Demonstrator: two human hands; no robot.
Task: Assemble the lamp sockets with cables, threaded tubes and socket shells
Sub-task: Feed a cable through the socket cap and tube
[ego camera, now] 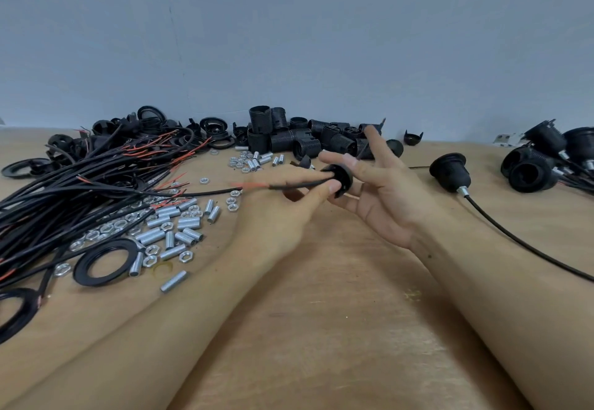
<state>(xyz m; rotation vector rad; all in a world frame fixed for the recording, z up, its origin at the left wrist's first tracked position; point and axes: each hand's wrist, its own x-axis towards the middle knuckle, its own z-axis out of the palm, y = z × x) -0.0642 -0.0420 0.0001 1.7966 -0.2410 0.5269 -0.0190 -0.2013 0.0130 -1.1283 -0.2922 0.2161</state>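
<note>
Over the middle of the wooden table (321, 329), the left hand (283, 207) is pinching a black cable (289, 185) between thumb and forefinger, its red-tipped end sticking out to the left, while the cable is meeting the centre of a black socket cap (341, 180). The right hand (382, 191) is holding that cap between thumb and middle fingers, the index finger sticking up free. Loose cables (80, 184) are lying at the left with threaded tubes (173, 226) and nuts, socket shells (289, 139) are sitting by the wall, and an assembled socket (450, 173) is lying to the right.
</note>
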